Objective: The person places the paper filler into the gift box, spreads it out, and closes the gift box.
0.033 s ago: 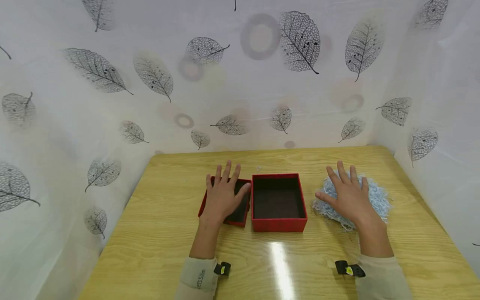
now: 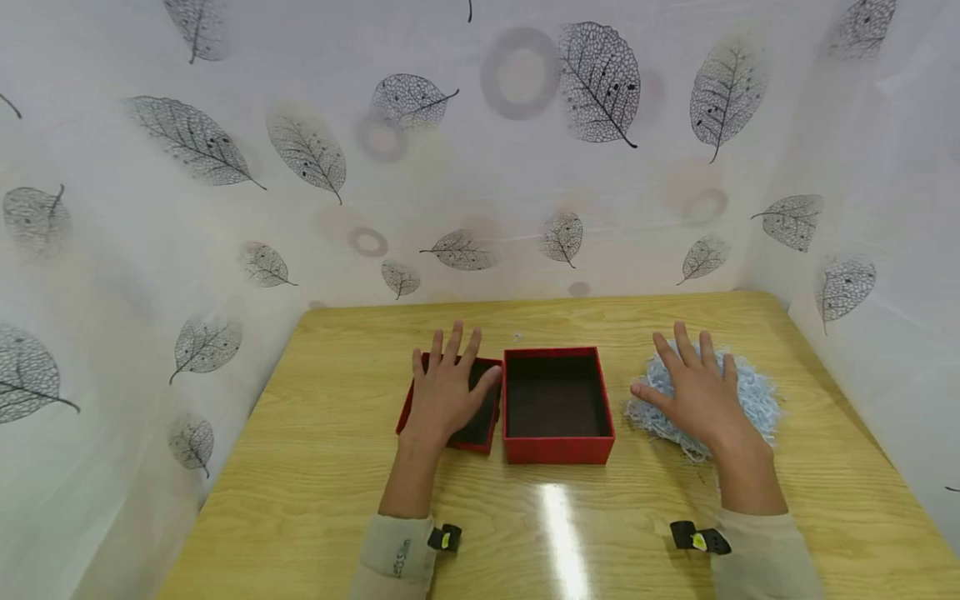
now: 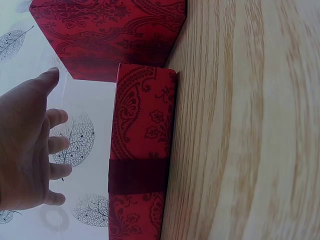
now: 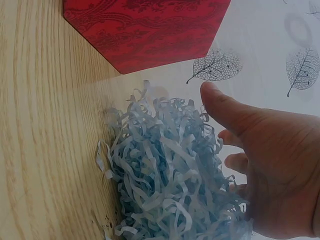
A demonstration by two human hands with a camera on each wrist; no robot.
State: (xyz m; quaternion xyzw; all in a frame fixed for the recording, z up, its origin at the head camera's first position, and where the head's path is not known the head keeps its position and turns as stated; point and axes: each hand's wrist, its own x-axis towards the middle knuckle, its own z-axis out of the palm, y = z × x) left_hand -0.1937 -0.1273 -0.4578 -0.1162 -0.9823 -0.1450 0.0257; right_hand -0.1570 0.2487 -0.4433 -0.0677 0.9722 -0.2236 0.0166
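item 1: loose heap of pale blue, crinkled, thin-cut paper-like shreds (image 4: 165,175). location: on the wood-grain worktop (image 2: 300,467), beneath the right hand (image 2: 701,408). handling, as judged: very light, soft and springy; apt to tangle, squash and shed strands. best hold: a broad scoop from both sides, low down, rather than a fingertip pinch.

item 2: deep red square box (image 2: 558,450), stiff board by its look, dark scroll pattern outside, black lining (image 2: 558,396) within. location: between the two hands, nearer the left; mouth upward. handling, as judged: light and rigid, walls smooth enough to slide, corners liable to dent. best hold: opposite walls, or one wall between thumb and fingers.

item 3: shallow red square lid-like tray (image 3: 140,125), same patterned covering, black inside, dark red band (image 3: 137,176) across one side. location: beneath the left hand (image 2: 442,400), lying inside-up, slightly askew, just beside the box; whether the two touch is unclear. handling, as judged: light, stiff, low-walled. best hold: by opposite rims.

item 4: hands, one pair, bare. left: fingers straight and spread, thumb out toward the box; holds nothing, a gap showing between palm and tray in the left wrist view. right: likewise fanned, thumb toward the box; grips nothing. some right fingers are partly hidden by the shreds in the right wrist view, so light contact cannot be ruled out.
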